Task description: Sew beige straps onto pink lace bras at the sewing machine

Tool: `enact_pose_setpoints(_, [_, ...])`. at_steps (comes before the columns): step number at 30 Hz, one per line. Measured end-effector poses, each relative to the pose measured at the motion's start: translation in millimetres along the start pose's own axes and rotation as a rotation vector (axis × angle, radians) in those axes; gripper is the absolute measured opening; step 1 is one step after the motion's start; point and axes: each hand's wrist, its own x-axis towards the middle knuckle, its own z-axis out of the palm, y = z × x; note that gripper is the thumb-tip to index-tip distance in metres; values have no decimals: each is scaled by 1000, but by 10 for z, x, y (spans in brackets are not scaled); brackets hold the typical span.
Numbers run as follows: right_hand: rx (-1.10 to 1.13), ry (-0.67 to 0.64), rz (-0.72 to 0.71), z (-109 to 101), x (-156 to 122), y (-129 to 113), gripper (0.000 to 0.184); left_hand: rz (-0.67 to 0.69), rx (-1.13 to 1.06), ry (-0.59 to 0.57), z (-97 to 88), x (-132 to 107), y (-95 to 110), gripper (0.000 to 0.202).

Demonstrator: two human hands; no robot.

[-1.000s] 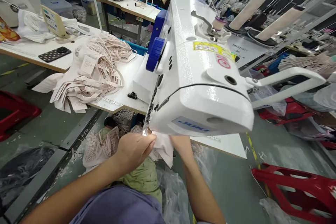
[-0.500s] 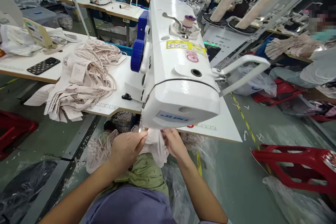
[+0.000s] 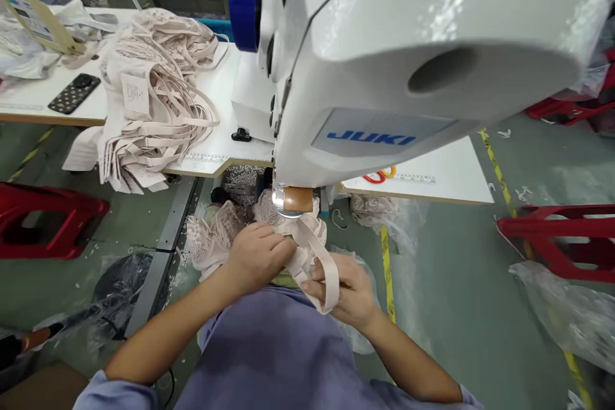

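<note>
A pale pink lace bra hangs under the head of the white JUKI sewing machine, close to its needle area. My left hand is closed on the bra's fabric, just left of its middle; the fingertips are partly hidden. To the right, my right hand is closed with the looped strap of the same bra between thumb and fingers. More lace fabric bunches behind my left wrist, below the table edge.
Many similar bras lie in a pile on the table at left, beside a patterned phone. Scissors with red and yellow handles lie under the machine head's right side. Red stools stand on both sides.
My view has moved closer and tilted down. My hands have come back from beneath the machine head toward my body, bringing the bra along, and its strap loop now shows at my right hand.
</note>
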Motion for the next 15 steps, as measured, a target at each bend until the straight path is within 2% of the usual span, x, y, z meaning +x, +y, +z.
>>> enact_pose_setpoints(2, [-28,-54,-92,-3,8,-26,13,11,47,65,-30,-8,-21,26])
enact_pose_setpoints(4, [-72,-152,-103,-14,29,-63,8,9,73,108,-62,-20,-43,29])
enact_pose_setpoints(7, [-139,-203,-107,-66,52,-50,8,-8,71,112,-69,-42,-60,27])
enact_pose_setpoints(9, [-204,-195,-201,-132,84,77,6,-49,27,76,-62,-52,-31,22])
enact_pose_setpoints(10, [-243,-194,-251,-171,111,186,6,-90,-28,24,-68,-51,7,19])
enact_pose_setpoints(12, [-346,-212,-258,-251,184,479,24,-178,-245,-165,-120,-38,136,16])
enact_pose_setpoints(13, [-416,-266,-193,-292,224,645,36,-205,-392,-288,-169,-34,221,18])
enact_pose_setpoints(15, [-572,-490,-6,-390,288,963,54,-188,-696,-496,-303,-61,382,23])
